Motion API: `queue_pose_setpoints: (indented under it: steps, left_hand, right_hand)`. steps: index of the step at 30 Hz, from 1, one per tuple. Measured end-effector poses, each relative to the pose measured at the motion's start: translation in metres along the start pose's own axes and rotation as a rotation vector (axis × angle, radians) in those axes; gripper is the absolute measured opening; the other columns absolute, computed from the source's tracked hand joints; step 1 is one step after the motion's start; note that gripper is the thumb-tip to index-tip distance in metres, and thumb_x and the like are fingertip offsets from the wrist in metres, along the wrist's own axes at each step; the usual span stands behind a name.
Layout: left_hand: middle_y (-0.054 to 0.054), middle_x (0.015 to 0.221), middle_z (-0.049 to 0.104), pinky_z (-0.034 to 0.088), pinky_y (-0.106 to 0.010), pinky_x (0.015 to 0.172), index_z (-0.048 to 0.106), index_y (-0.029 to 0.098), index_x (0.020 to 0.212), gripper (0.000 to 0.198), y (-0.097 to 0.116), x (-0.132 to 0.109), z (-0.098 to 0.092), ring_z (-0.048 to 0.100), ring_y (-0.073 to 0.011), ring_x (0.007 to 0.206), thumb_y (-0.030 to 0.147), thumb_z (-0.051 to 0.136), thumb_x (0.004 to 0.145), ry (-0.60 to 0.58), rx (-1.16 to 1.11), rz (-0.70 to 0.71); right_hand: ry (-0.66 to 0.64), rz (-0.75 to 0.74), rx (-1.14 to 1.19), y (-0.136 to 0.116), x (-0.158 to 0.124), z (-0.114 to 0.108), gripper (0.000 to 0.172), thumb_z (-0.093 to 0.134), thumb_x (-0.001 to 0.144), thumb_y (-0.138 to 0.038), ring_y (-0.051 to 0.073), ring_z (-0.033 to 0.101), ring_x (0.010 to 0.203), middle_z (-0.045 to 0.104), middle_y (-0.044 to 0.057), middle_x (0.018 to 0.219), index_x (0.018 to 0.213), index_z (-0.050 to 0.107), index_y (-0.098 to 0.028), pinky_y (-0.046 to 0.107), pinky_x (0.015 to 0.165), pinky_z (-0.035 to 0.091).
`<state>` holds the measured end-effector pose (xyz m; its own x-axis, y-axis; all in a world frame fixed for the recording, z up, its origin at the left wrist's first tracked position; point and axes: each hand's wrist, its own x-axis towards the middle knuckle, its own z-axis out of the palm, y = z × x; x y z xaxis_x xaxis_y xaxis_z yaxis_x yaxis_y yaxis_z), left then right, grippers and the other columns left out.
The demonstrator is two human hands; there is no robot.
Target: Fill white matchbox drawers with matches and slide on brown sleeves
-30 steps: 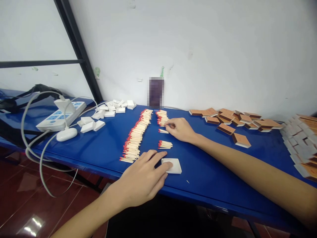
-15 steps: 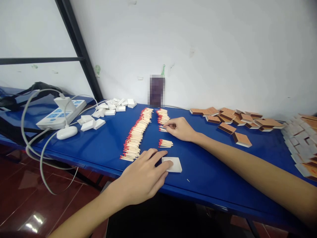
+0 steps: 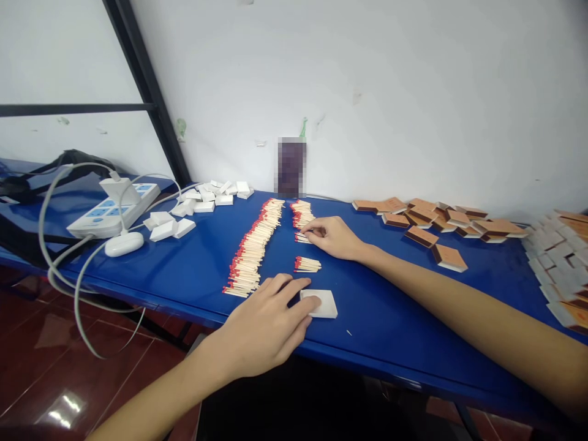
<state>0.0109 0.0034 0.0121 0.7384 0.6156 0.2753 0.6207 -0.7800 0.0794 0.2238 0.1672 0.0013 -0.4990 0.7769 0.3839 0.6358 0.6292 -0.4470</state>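
Observation:
My left hand (image 3: 273, 324) lies palm down at the table's front, its fingers apart. One fingertip rests in a shallow white matchbox tray (image 3: 327, 304). Farther back, my right hand (image 3: 337, 237) pinches at a small group of red-tipped matches (image 3: 301, 237); how many its fingertips hold cannot be made out. Between the two hands lies a separate little bunch of matches (image 3: 307, 264). Behind the right fingertips is a short row of matches (image 3: 303, 214). A long, slanting row of matches (image 3: 252, 251) stretches to the left.
White trays (image 3: 202, 202) lie loosely at the back left, near a power strip (image 3: 114, 211) with cables and a white charging case (image 3: 124, 244). Brown matchbox sleeves (image 3: 422, 214) are scattered at the back right. Stacked matchboxes (image 3: 560, 263) stand at the right edge. A pixelated dark object (image 3: 291, 168) leans on the wall.
Almost nothing differs. My right fingers still pinch at the matches and my left hand stays at the tray.

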Motion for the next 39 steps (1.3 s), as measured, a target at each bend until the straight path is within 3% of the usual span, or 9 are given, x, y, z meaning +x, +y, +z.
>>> queue_pose_setpoints:
  steps: [10, 24, 31, 39]
  left_hand:
    - [-0.013, 0.14, 0.052, 0.048, -0.051, 0.1, 0.057, 0.019, 0.123, 0.028, 0.0, 0.0003, 0.001, 0.049, -0.0303, 0.118, 0.021, 0.042, 0.1, 0.019, -0.001, 0.009]
    - [-0.012, 0.138, 0.054, 0.048, -0.052, 0.098, 0.057, 0.02, 0.122, 0.027, -0.0007, 0.0007, 0.0021, 0.05, -0.0305, 0.117, 0.022, 0.041, 0.101, 0.033, 0.005, 0.011]
    - [-0.012, 0.138, 0.054, 0.048, -0.052, 0.098, 0.057, 0.02, 0.121, 0.026, -0.0009, -0.0012, 0.0023, 0.051, -0.0301, 0.116, 0.022, 0.042, 0.1, 0.037, 0.007, 0.015]
    - [-0.012, 0.138, 0.054, 0.048, -0.052, 0.099, 0.057, 0.02, 0.121, 0.026, -0.0009, 0.0002, 0.0022, 0.05, -0.0302, 0.117, 0.022, 0.042, 0.1, 0.039, 0.003, 0.016]
  right_hand:
    - [-0.027, 0.013, 0.023, -0.0011, 0.0001, -0.0011, 0.029, 0.054, 0.087, -0.03, 0.012, 0.044, 0.054, 0.052, -0.003, 0.057, 0.096, 0.077, -0.015, 0.027, 0.059, 0.033]
    - [-0.058, -0.009, 0.04, -0.0001, -0.0013, -0.0025, 0.032, 0.05, 0.08, -0.018, 0.012, 0.046, 0.055, 0.058, -0.002, 0.061, 0.094, 0.078, -0.018, 0.026, 0.06, 0.035]
    - [0.084, 0.077, -0.037, -0.0009, 0.0001, -0.0015, 0.034, 0.049, 0.082, -0.02, 0.013, 0.049, 0.055, 0.057, -0.001, 0.058, 0.097, 0.078, -0.015, 0.027, 0.059, 0.036]
    - [0.071, 0.087, -0.103, -0.0046, 0.0004, -0.0025, 0.033, 0.049, 0.083, -0.02, 0.015, 0.054, 0.059, 0.065, 0.002, 0.064, 0.096, 0.079, -0.015, 0.027, 0.061, 0.036]
